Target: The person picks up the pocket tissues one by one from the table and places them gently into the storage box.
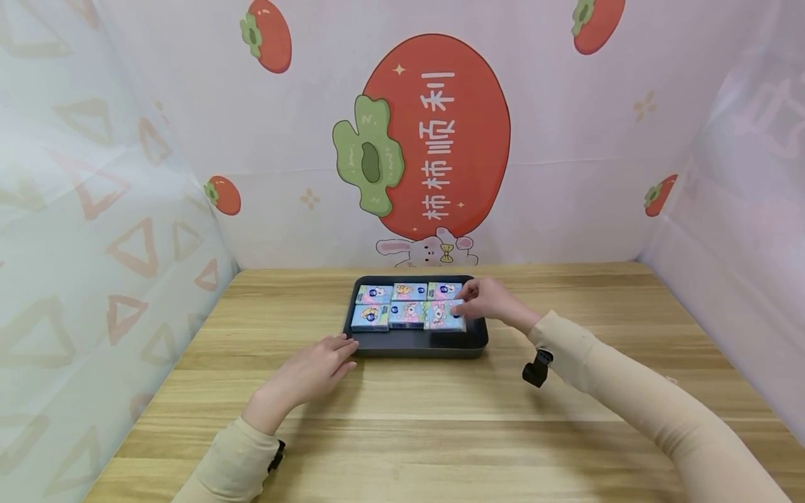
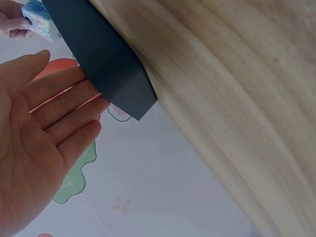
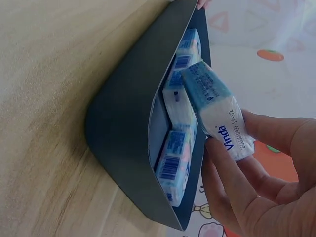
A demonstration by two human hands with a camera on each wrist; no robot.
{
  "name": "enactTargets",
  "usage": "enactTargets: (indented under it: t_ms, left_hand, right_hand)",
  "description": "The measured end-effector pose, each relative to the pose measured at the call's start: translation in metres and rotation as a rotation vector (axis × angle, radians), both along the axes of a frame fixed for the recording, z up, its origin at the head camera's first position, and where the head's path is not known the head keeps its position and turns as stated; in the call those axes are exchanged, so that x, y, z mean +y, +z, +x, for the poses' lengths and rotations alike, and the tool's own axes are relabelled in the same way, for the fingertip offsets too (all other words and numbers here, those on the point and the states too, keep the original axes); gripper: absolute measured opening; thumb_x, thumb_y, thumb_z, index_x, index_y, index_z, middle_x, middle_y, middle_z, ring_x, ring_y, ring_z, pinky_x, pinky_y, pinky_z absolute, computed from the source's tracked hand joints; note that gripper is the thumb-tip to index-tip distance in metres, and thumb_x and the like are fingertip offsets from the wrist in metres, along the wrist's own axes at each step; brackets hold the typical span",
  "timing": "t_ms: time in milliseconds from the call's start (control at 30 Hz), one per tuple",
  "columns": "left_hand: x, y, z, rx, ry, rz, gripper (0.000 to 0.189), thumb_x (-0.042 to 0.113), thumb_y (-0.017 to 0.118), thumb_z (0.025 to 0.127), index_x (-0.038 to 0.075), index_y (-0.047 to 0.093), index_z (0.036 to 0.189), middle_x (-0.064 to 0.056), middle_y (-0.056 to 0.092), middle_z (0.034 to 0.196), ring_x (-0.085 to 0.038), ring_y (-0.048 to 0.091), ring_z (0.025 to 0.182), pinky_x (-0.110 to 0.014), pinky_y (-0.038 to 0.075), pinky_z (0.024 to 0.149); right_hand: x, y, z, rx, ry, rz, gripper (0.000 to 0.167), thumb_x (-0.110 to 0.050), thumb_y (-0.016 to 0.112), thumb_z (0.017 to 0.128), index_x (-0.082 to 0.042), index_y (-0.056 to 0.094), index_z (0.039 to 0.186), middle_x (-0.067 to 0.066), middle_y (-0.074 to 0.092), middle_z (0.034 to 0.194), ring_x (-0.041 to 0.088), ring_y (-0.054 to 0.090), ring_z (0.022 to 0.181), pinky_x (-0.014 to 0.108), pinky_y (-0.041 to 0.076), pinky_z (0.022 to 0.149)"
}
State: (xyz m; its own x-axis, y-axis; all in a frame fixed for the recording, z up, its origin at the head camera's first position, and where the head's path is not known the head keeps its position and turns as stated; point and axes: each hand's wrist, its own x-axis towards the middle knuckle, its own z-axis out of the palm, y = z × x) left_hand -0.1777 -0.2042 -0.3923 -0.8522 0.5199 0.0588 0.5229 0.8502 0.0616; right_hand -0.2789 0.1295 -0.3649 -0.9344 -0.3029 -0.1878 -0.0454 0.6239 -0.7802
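A dark rectangular tray sits on the table and carries several small blue-and-pink tissue packs in two rows. My right hand is over the tray's right side. Between thumb and fingers it pinches a tissue pack marked Vinda, tilted and raised above the others in the right wrist view. Another tissue pack lies in the tray near the rim below that hand. My left hand is at the tray's front left corner, its fingers nearly straight and touching the tray wall.
The wooden table extends around the tray. Behind it hangs a pale cloth wall with a big red persimmon print, and patterned cloth closes off the left side. Each wrist wears a small black device.
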Motion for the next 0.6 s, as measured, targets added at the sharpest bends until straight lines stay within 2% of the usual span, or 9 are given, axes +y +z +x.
enactTargets:
  t_ms: [333,600]
  left_hand:
    - [0.0,0.0,-0.001,-0.002,-0.001,0.003,0.039,0.027,0.055,0.096,0.002,0.06,0.126,-0.018,0.058,0.13,-0.031,0.055,0.121,-0.045,0.048,0.1]
    - [-0.001,-0.002,-0.001,0.01,-0.011,0.0,0.039,0.027,0.055,0.096,0.002,0.06,0.126,-0.018,0.059,0.129,-0.031,0.055,0.121,-0.045,0.049,0.1]
  right_hand:
    - [-0.002,-0.002,-0.008,-0.003,-0.028,-0.009,0.03,-0.016,0.075,0.082,0.003,0.064,0.102,0.015,0.064,0.093,0.026,0.069,0.077,0.037,0.06,0.076]
    - [-0.002,-0.007,-0.014,0.009,-0.038,0.003,0.029,-0.015,0.074,0.082,0.004,0.063,0.101,0.015,0.064,0.092,0.024,0.07,0.076,0.035,0.06,0.074]
